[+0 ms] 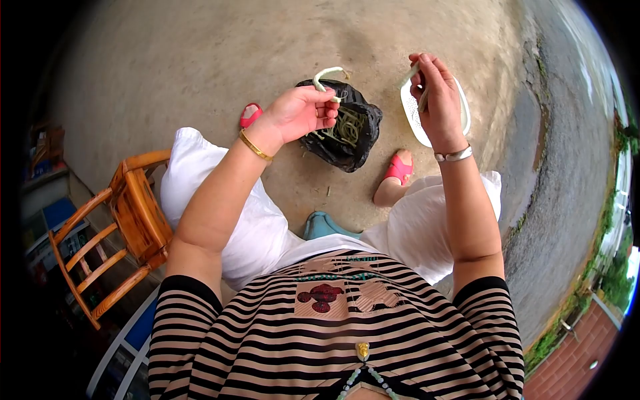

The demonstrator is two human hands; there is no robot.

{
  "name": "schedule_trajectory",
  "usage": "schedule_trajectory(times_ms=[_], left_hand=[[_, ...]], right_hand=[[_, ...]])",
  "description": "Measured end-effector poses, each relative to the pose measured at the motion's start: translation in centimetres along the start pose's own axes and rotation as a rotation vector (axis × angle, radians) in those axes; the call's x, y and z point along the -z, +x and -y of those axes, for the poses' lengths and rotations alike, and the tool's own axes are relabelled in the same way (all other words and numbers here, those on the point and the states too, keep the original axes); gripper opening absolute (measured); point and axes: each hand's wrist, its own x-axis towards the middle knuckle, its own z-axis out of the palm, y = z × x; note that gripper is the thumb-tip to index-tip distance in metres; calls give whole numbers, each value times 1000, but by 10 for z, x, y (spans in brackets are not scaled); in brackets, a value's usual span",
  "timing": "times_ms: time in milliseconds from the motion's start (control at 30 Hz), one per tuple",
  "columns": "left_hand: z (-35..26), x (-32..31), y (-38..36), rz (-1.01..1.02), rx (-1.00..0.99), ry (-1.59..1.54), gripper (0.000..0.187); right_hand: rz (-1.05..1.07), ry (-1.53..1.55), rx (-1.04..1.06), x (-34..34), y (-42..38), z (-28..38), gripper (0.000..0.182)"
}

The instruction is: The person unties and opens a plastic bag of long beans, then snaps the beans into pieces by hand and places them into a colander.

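Observation:
My left hand (297, 115), with a gold bangle at the wrist, pinches a curved pale green long bean (318, 79) between thumb and fingers. It is held above a black plastic bag (363, 152), whose open mouth shows several more long beans (348, 128) inside. My right hand (437, 100), wearing a silver bangle, is closed on a pale green bean piece (409, 75). That hand is over a white plastic basket (465, 107) with small holes and partly covers it, so much of the basket's inside is hidden.
A wooden chair (140, 213) stands at my left. My feet in red sandals (400, 168) are on either side of the bag on the concrete floor (200, 73). Part of a teal seat (323, 225) shows between my legs. A wet road (567, 133) runs along the right.

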Motion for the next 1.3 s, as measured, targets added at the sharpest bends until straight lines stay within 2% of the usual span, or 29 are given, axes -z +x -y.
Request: schedule_trajectory(times_ms=[33,100,133,167,233,333,433,533,633,833,1000,1033,1133,1267,1300], left_hand=[[0,-2,-1,-2,-7,27,7],[1,-6,-2,17,-10,64,7],[1,-8,-3,38,-6,74,7],[1,-10,-4,57,-4,84,7],[2,-12,-4,45,-9,100,7],[4,-13,-3,54,-15,114,7],[6,-12,-1,69,-9,156,9],[7,-14,-1,102,-1,215,13],[7,-22,-4,154,2,246,17],[5,-18,-2,184,-15,237,19],[6,-17,-3,242,20,198,25],[7,-21,-5,245,32,195,27],[7,-28,-9,244,37,192,35],[5,-27,-9,173,-40,211,45],[6,-26,-9,156,-51,209,45]], right_hand=[[-58,-2,-88,3,1,-2,22],[7,94,-260,2,0,-10,24],[203,97,-351,9,2,-20,23],[289,71,-382,11,1,-31,20],[245,-386,-216,-25,-26,-12,20],[371,-652,-16,-23,-24,-31,21],[412,-604,87,-18,-21,-46,17],[490,-496,-36,-16,-19,-41,16],[490,-392,-342,-19,-22,-23,15],[446,-313,-336,-23,-25,-24,15],[373,-401,-108,-19,-17,-49,15],[340,-446,-52,-17,-15,-53,16],[140,-530,-84,-14,-14,-41,16],[-84,-337,56,2,0,-32,19],[-118,-292,-14,8,2,-23,17]])
